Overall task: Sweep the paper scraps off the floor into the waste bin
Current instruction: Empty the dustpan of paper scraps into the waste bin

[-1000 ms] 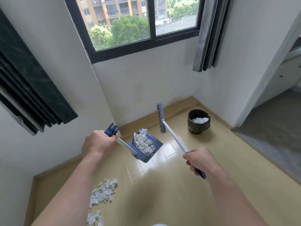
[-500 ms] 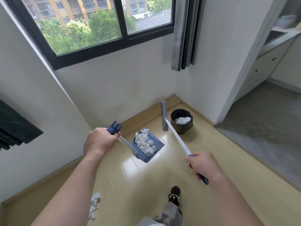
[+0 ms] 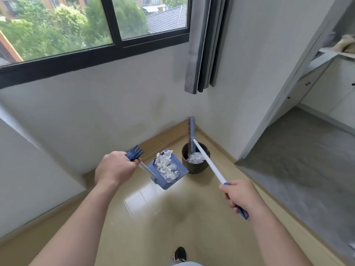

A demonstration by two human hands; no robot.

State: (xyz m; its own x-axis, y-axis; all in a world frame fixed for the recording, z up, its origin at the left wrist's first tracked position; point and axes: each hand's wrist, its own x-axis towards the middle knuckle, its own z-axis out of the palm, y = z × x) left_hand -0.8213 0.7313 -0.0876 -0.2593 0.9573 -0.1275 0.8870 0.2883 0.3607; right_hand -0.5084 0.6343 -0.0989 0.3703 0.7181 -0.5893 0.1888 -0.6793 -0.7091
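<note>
My left hand [image 3: 115,168] grips the blue handle of a blue dustpan [image 3: 179,169], held off the floor just left of the waste bin. White paper scraps [image 3: 166,164] fill the pan. The dark round waste bin [image 3: 197,168] stands in the room's corner with white scraps inside. My right hand [image 3: 242,195] grips the blue end of a white-shafted broom [image 3: 208,163]; its blue head points up over the bin's far rim.
White walls meet behind the bin, with a wooden skirting along them. A grey curtain [image 3: 203,45] hangs above the corner. To the right a doorway opens onto grey floor [image 3: 299,158] and white cabinets. My shoe [image 3: 179,254] shows at the bottom.
I have stepped toward the corner; the bin is nearer. The dustpan's edge now reaches the bin's left side and the broom shaft crosses over the bin. The scrap pile on the floor left the view.
</note>
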